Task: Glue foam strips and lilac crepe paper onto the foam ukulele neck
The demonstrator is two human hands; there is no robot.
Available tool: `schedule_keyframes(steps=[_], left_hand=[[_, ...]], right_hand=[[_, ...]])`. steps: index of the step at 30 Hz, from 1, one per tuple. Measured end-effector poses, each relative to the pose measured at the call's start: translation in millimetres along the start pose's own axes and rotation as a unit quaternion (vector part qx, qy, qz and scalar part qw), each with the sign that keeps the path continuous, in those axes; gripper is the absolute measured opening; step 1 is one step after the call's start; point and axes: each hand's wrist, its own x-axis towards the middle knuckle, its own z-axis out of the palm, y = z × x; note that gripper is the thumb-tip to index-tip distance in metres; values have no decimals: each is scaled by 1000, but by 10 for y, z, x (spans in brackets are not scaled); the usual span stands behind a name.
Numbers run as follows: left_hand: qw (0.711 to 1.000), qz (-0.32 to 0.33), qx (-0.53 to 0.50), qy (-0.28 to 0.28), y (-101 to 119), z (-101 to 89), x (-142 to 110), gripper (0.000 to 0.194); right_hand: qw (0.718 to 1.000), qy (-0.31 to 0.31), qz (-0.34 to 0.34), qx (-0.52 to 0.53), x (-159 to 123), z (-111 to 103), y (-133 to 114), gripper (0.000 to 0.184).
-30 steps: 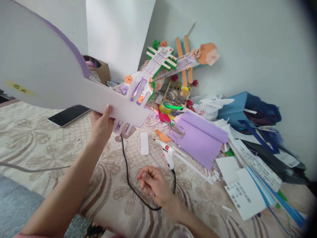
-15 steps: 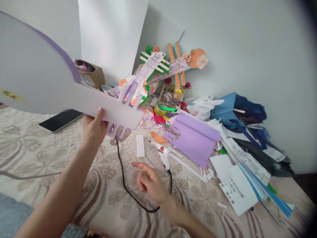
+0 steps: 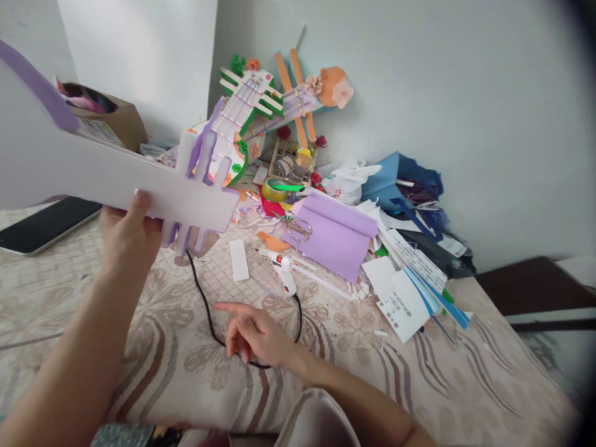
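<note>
My left hand (image 3: pixel 133 233) grips the narrow neck of a white foam-board lute cutout (image 3: pixel 112 171) with purple edging, thumb on the near face. The cutout is held up above the table, its peg-like prongs to the right and its rounded body running out of view at the left. My right hand (image 3: pixel 256 332) hovers over the cloth, index finger stretched out to the left and the others loosely curled, with nothing in it. Beyond it lie a white hot glue gun (image 3: pixel 285 273) with a black cord and a small white strip (image 3: pixel 239 260).
Scissors (image 3: pixel 298 230) rest on purple paper (image 3: pixel 333 242). Two decorated lute models (image 3: pixel 246 99) lean at the wall. A tape roll (image 3: pixel 274 190), a blue bag (image 3: pixel 384 180) and paper sheets (image 3: pixel 400 307) lie behind and right. A black phone (image 3: pixel 51 223) and cardboard box (image 3: pixel 125 124) are left.
The view has turned right, so the table things sit further left. My left hand still grips the cutout, and more of its body is out of frame. My right hand keeps its pointing pose.
</note>
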Motion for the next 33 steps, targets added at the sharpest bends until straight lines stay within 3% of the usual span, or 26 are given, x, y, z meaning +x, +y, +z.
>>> schedule_keyframes(steps=[5,9,12,15,19,22,25,27,33], left_hand=[[1000,-5,-4,26,16,8,-9,60],[999,-17,-7,38,13,0,-15,62],[999,-18,-3,29,4,-14,-14,59],[999,-22,-2,36,-6,-31,-12,59],[999,-25,6,25,-27,-65,-6,55],[1000,-23,16,13,-47,-92,0,50],[999,-20,11,23,-64,-109,3,51],[999,-20,12,25,-73,-115,3,55],[999,-34,12,18,-79,-113,-10,60]], right_hand=[[983,77,-46,-159,-321,-181,-56,26],[959,179,-27,-218,-601,-449,71,32],[936,198,-30,-290,-634,-537,103,26],[904,179,-89,-377,-450,-465,31,24],[839,149,-139,-504,-14,-279,-106,25],[776,156,-138,-595,267,-181,-162,32],[740,147,-107,-648,419,-129,-139,41],[739,140,-98,-652,453,-115,-87,40],[775,187,-138,-588,393,-140,15,27]])
